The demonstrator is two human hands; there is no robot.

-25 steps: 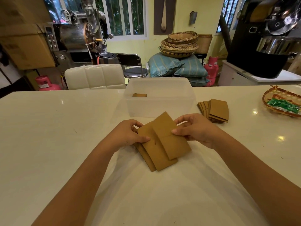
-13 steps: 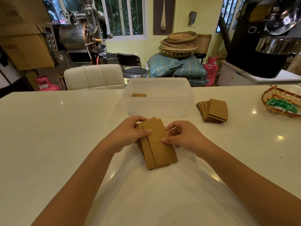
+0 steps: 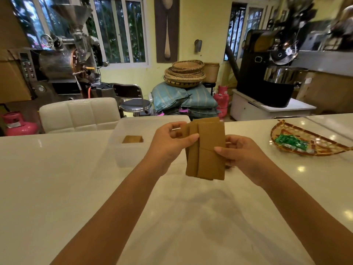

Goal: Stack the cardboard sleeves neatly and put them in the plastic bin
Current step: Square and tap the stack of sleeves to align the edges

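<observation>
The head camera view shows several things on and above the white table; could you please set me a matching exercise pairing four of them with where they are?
Things:
1. bundle of cardboard sleeves
2. single cardboard sleeve
3. green packets
4. plastic bin

Places:
A. in the woven tray at the right
B. lying inside the bin
C. held above the table between the left hand and the right hand
D. standing on the table, left of the held bundle

Pairs: 1-C, 2-B, 3-A, 4-D
</observation>
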